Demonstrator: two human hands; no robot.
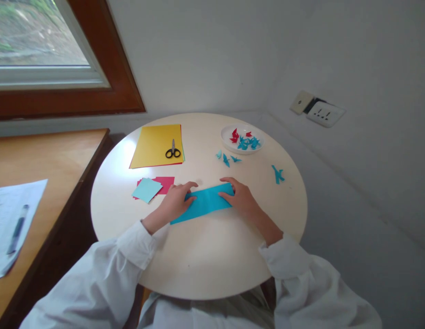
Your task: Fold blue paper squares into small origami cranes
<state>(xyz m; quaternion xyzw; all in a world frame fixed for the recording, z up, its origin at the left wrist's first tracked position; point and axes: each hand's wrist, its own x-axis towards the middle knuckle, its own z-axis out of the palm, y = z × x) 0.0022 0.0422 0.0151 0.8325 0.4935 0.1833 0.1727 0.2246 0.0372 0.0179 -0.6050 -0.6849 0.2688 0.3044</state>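
Observation:
A long strip of blue paper is held slightly slanted over the round white table. My left hand grips it toward its left end, thumb on the upper face and fingers at the far edge. At the right end my right hand pinches the strip the same way. Left of my left hand lie small paper squares, a light blue one on top of pink ones. Beyond the strip sit several small folded blue paper cranes.
A white plate holds red and blue folded cranes at the back right. Blue paper scraps lie near the right edge. Black-handled scissors rest on yellow sheets. A wooden desk with a paper and pen stands left.

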